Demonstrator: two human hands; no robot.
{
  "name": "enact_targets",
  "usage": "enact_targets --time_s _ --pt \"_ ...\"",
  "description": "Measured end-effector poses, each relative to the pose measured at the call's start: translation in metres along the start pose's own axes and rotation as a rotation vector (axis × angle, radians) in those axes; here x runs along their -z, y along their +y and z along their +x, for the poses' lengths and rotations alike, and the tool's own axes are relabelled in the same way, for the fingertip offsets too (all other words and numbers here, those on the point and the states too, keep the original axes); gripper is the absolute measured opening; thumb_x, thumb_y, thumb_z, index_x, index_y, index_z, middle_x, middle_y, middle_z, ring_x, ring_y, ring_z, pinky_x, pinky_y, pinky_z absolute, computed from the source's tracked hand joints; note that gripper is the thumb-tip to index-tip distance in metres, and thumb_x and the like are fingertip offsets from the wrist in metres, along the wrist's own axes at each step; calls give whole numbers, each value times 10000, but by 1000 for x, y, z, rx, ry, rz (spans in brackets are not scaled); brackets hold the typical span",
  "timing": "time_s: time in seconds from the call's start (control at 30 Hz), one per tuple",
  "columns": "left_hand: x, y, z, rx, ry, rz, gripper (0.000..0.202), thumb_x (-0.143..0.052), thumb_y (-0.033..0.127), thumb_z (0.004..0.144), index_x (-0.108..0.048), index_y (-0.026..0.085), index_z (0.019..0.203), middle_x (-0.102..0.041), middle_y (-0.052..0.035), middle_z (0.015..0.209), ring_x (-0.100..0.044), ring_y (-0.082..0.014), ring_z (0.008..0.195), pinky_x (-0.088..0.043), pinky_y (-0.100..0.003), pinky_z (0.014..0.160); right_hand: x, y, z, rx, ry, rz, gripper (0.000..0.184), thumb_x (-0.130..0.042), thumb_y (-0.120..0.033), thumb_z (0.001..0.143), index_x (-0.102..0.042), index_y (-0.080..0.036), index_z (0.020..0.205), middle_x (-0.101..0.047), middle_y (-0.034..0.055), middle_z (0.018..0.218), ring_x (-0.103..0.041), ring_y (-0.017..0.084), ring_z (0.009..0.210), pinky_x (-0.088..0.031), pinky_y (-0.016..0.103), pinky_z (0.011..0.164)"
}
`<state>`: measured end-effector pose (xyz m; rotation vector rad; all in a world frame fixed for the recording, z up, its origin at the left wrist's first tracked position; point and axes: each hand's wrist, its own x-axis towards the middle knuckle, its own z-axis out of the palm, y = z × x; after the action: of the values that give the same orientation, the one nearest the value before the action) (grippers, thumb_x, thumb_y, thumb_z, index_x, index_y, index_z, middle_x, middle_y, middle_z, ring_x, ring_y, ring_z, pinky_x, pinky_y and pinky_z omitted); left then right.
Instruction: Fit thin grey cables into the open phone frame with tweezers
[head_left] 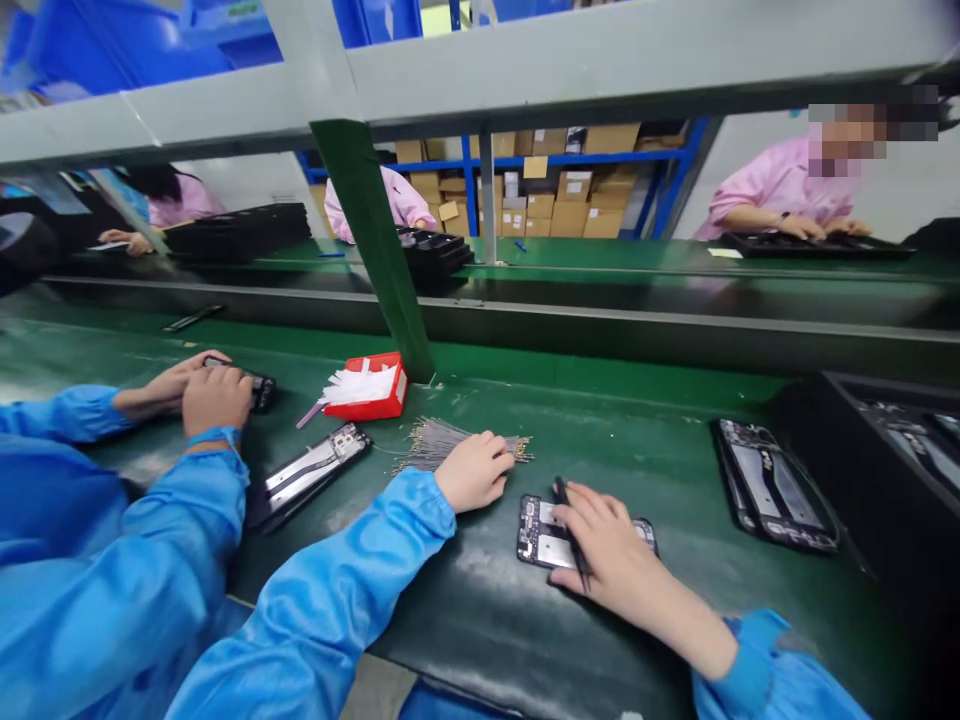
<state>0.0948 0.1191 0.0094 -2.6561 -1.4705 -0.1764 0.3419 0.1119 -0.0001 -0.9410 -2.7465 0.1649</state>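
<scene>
A bundle of thin grey cables with gold-coloured ends (435, 443) lies on the green bench mat. My left hand (474, 472) rests over its right part with fingers bent onto the cables; how many are between the fingertips is hidden. In my right hand (611, 545) are black tweezers (571, 535), tilted with the tips down. Under that hand lies an opened phone frame (531, 530) with boards and silver panels showing, partly covered by my fingers.
Left of the cables are a red box (390, 393) of white strips and more opened phone frames (319, 465). A co-worker's hands (214, 395) hold a phone part. Right are stacked phone frames (772, 485) and a black tray (862, 430). A green-wrapped post (379, 250) stands ahead.
</scene>
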Motion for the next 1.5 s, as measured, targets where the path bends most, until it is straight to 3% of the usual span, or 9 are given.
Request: enact_targets --time_s 0.1,0.23,0.4,0.57,0.7,0.8,1.07,1.5 --pt "0 4 -3 -22 -57 89 89 -462 174 802 -541 166 841 -510 -51 862 -458 -189 822 -412 -315 754 -10 -19 4 57 -16 23 520 -657 -463 685 -509 -187 1100 -486 121 1207 -386 285 1147 -315 438 905" --pt "-3 6 -2 -23 -88 135 116 -431 143 822 -544 158 840 -515 -58 838 -468 -188 815 -410 -311 730 -9 4 7 66 -46 43 480 -641 -456 710 -509 -198 1093 -510 106 1172 -405 269 1119 -320 429 882" --pt "-2 4 -2 14 -70 80 125 -419 160 829 -543 160 834 -521 -52 833 -469 -186 813 -400 -314 732 -1 25 13 -41 19 82 446 -610 -414 749 -498 -190 1117 -470 130 1233 -362 302 1168 -326 465 885" --pt "-2 21 1 94 1 -116 97 -425 161 818 -521 170 825 -524 -29 836 -465 -165 807 -392 -288 725 7 15 23 -131 107 555 280 -402 -337 895 -522 -215 1117 -597 64 1034 -552 179 927 -430 327 813" --pt "-10 44 7 95 16 -245 107 -399 176 852 -505 175 836 -520 -13 806 -477 -146 767 -400 -265 709 4 10 25 -189 158 793 249 -473 -359 864 -595 -220 1031 -589 45 959 -553 163 897 -438 296 805" --pt "-17 53 10 97 25 -247 120 -403 194 863 -512 173 816 -508 -16 789 -483 -146 752 -409 -260 710 -1 12 22 -204 230 827 203 -487 -325 853 -631 -205 930 -556 49 905 -541 154 878 -433 292 795" --pt "-21 50 7 97 39 -297 114 -414 182 850 -510 159 793 -506 -18 767 -484 -142 733 -423 -255 697 -8 11 22 -250 241 835 113 -517 -236 810 -608 -180 844 -589 41 863 -555 154 839 -435 290 759" --pt "-21 50 6 68 65 -276 137 -402 189 854 -514 155 784 -520 -23 750 -488 -145 714 -425 -260 677 -9 12 20 -339 221 881 122 -539 -257 803 -623 -179 847 -611 45 872 -568 169 846 -443 295 755"
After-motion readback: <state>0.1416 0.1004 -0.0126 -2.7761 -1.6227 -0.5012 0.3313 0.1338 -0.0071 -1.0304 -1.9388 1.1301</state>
